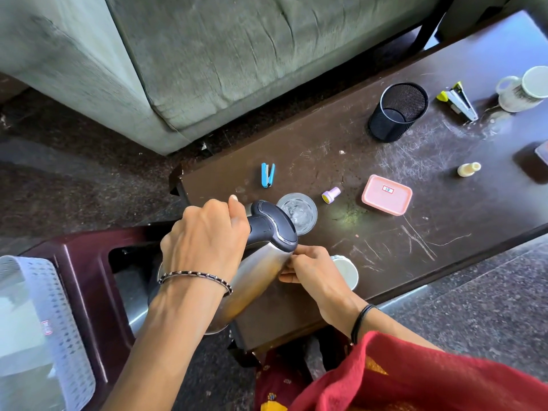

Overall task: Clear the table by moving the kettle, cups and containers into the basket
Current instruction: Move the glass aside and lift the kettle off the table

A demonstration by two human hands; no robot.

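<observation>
left hand (204, 241) is clenched around the black handle of the kettle (255, 280), thumb up by the lid; right hand (314, 277) has fingertips pinching at the kettle's side just under the lid rim, grasping or steadying it, hard to tell which. kettle is lifted and tilted, long axis running from lid at upper right down to base at lower left, base hanging past the near corner of the table (444, 179) above a maroon stool (86, 280). basket (59, 321), white and perforated, sits at far left, so the kettle has to travel left and the left hand is the nearer one to carry it. still on the table: a glass (299, 213) just behind the lid, a white cup (347, 271) partly hidden by the right hand, a pink container (387, 194) with a small label reading "19", a mesh pen holder (397, 112), a mug (522, 90) at far right, a small bottle (468, 169), two staplers. no brand readable on the kettle. task looks early, most items not moved yet.
</observation>
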